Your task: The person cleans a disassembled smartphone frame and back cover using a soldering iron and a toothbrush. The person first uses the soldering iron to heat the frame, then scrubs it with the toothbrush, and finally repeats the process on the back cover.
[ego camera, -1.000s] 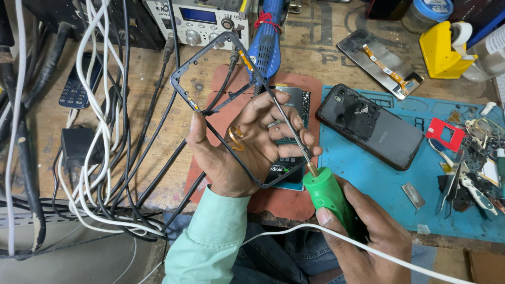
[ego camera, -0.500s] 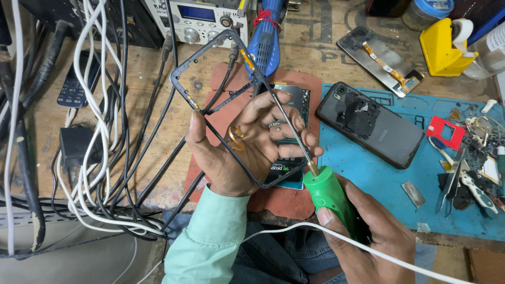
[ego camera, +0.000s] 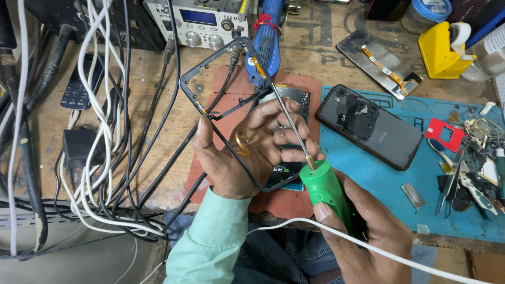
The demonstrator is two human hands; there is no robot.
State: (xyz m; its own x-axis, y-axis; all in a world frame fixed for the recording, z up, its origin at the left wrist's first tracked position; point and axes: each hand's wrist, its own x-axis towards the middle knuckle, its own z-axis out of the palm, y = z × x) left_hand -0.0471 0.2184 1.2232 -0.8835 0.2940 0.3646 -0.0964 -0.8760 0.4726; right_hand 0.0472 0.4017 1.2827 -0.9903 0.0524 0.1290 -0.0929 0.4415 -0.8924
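Your left hand (ego camera: 247, 152) is closed around the lower part of a thin black phone frame (ego camera: 210, 89), an open rectangular bezel with rounded corners and small notches along its inner edge. It is empty in the middle, so the bench shows through it. You hold it tilted over the red-brown work mat (ego camera: 231, 84), its upper end reaching toward the grey bench instrument (ego camera: 197, 23) beyond the mat.

Your right hand (ego camera: 363, 231) is wrapped around the green handle of a soldering iron (ego camera: 326, 189), just off the mat's near right corner. The iron's slim metal shaft runs up and left across your left fingers, and its tip meets the frame's right edge above the mat. A white cord (ego camera: 379, 252) trails from the handle toward you.

Under your left fingers, on the mat, lies a metal-shielded phone board (ego camera: 292, 97), partly hidden. Right of the mat, on the blue mat (ego camera: 368, 179), lies a dark phone body (ego camera: 371, 126) with its back open. Left of the red-brown mat, black and white cables (ego camera: 105, 158) sprawl over the wooden bench (ego camera: 158, 142).
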